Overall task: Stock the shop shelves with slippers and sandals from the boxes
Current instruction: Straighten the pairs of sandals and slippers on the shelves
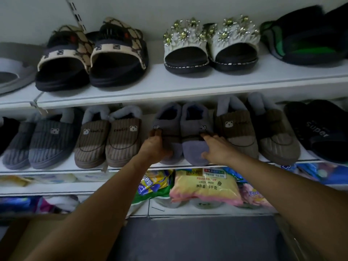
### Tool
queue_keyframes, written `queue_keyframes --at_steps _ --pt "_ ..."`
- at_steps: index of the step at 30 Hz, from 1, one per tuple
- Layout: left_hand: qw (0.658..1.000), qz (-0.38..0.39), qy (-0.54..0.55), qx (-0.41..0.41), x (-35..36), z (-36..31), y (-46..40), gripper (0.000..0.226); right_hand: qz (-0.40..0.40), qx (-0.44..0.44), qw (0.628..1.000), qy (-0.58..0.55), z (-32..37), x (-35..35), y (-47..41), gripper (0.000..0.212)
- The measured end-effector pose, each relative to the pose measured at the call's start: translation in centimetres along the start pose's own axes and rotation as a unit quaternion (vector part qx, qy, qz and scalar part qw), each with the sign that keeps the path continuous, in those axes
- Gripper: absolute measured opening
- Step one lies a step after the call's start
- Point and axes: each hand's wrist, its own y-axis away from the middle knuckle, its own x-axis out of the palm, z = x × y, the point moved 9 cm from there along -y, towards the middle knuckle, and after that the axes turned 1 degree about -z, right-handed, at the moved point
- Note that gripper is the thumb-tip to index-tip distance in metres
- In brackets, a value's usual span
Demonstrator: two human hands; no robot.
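Grey plush slippers [180,129] (lilac toes), left hand [153,146] gripping, right hand [216,147] resting flat.

Dim light falls on white shelving [188,85] against a pale wall [150,10], with a dark grey floor [197,240] near below.
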Motion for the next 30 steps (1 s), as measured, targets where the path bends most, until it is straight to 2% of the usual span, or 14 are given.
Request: queue_keyframes --at_steps 2,6,9,14,21,27,30 --pt "0.999 -0.03 -0.003 0.025 -0.6 -1.4 0.7 0.083 -0.037 -0.014 0.999 0.003 0.1 -1.1 1.1 0.063" --pt "0.987 -0.109 0.062 0.096 -1.6 -4.9 3.1 0.055 -0.121 -0.053 0.991 0.036 0.2 -3.1 3.9 0.048" --pt "0.978 -0.118 0.087 0.151 -1.1 -7.4 4.8 0.046 -0.156 -0.054 0.986 0.035 -0.7 -4.1 6.1 0.042" --pt "0.967 -0.077 0.118 0.212 0.6 -11.7 6.3 0.046 -0.173 -0.026 0.983 0.059 -4.8 -5.3 10.0 0.039" --pt "0.95 -0.007 0.145 0.277 3.5 -22.5 7.5 0.052 -0.191 0.043 0.978 0.072 -13.8 -10.0 14.7 0.043" --pt "0.939 0.011 0.125 0.32 7.8 -32.7 7.9 0.053 -0.171 0.116 0.977 0.053 -25.8 -11.6 17.7 0.045" --pt "0.944 0.015 0.119 0.307 11.3 -37.6 7.3 0.054 -0.162 0.133 0.977 0.034 -32.7 -12.2 18.4 0.045"
